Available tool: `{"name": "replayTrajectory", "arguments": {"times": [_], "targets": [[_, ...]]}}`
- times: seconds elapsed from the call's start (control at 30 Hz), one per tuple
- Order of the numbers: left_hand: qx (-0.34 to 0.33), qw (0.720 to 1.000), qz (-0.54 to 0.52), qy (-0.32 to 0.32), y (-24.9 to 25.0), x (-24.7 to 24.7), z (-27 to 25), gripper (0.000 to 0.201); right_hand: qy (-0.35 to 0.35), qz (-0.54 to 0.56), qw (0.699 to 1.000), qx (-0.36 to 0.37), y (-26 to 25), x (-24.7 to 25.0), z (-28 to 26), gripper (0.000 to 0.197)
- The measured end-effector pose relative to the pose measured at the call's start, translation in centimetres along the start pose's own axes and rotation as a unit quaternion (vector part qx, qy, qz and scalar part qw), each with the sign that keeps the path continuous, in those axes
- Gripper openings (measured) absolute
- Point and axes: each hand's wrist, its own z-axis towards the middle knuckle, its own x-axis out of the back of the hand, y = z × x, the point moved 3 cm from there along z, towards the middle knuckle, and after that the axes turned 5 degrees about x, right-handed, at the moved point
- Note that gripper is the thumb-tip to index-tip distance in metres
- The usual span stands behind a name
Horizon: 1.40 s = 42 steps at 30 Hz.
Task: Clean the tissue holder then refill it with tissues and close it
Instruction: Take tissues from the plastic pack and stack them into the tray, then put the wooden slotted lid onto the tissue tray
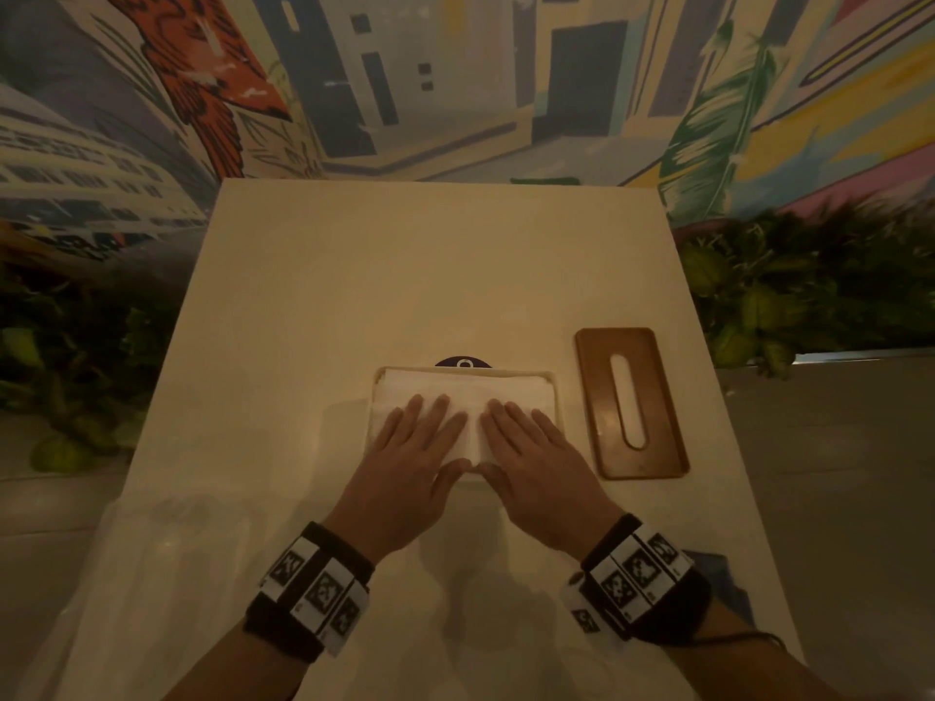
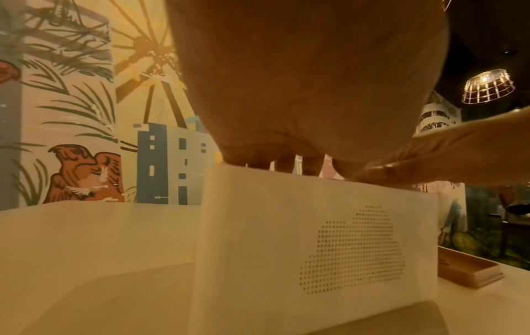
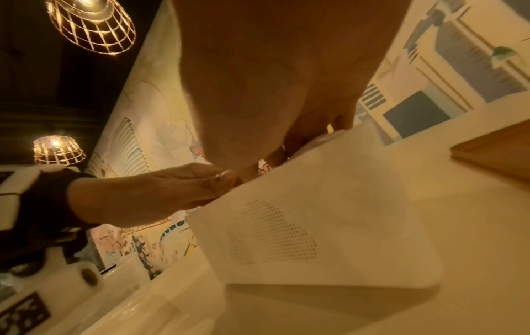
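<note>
A white tissue holder [image 1: 555,392] stands in the middle of the table, its front wall [image 2: 329,238] punched with a cloud of small holes. A stack of white tissues [image 1: 405,387] fills it to the rim. My left hand [image 1: 415,447] and right hand [image 1: 531,447] lie flat side by side on the tissues, fingers straight and pressing down, thumbs nearly touching at the near edge. The brown wooden lid [image 1: 630,402] with a long slot lies flat on the table to the right of the holder, apart from it.
A dark round disc [image 1: 463,363] peeks out behind the holder. The pale table [image 1: 405,270] runs to a painted mural wall. Green plants [image 1: 809,296] flank it on both sides. Wire-cage lamps [image 3: 91,22] hang overhead.
</note>
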Motion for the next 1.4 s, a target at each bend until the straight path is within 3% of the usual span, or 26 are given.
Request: {"name": "replayTrajectory", "arguments": {"times": [0.2, 0.33, 0.47, 0.6, 0.67, 0.77, 0.87, 0.97, 1.2, 1.27, 1.4], "targets": [[0.019, 1.0, 0.021, -0.007, -1.0, 0.6, -0.2, 0.062, -0.017, 0.011, 0.999, -0.04, 1.2, 0.1, -1.0, 0.067], [0.021, 0.999, -0.022, 0.031, -1.1, 1.6, -0.4, 0.06, 0.107, 0.114, 0.983, -0.094, 2.5, 1.7, -1.5, 0.058], [0.039, 0.993, -0.08, 0.081, -1.8, 2.9, -1.5, 0.06, 0.226, 0.161, 0.925, -0.259, 8.2, 1.6, -3.4, 0.04], [0.09, 0.977, -0.144, 0.127, -2.5, 3.7, -3.5, 0.061, 0.123, 0.182, 0.841, -0.495, 14.7, -1.6, -5.5, 0.047], [0.115, 0.969, -0.169, 0.141, -2.9, 3.6, -4.8, 0.06, 0.061, 0.175, 0.814, -0.551, 16.4, -3.0, -6.3, 0.058], [0.127, 0.959, -0.207, 0.149, -3.2, 2.7, -6.9, 0.055, 0.014, 0.148, 0.813, -0.563, 17.6, -4.6, -6.7, 0.066], [0.128, 0.953, -0.222, 0.161, -3.5, 1.2, -9.1, 0.048, 0.023, 0.132, 0.824, -0.551, 17.9, -5.2, -6.6, 0.06], [0.103, 0.953, -0.229, 0.171, -3.8, -1.4, -11.2, 0.052, 0.03, 0.125, 0.83, -0.542, 17.6, -5.2, -6.4, 0.057], [0.148, 0.927, -0.316, 0.136, -4.1, -5.0, -14.6, 0.054, 0.04, 0.113, 0.854, -0.507, 16.5, -4.0, -6.6, 0.049], [0.161, 0.921, -0.329, 0.129, -4.0, -5.6, -15.2, 0.051, 0.07, 0.16, 0.848, -0.501, 16.3, -3.9, -7.0, 0.048], [0.173, 0.921, -0.335, 0.096, -3.7, -5.5, -15.5, 0.039, 0.15, 0.297, 0.808, -0.487, 15.4, -2.8, -8.1, 0.054]]}}
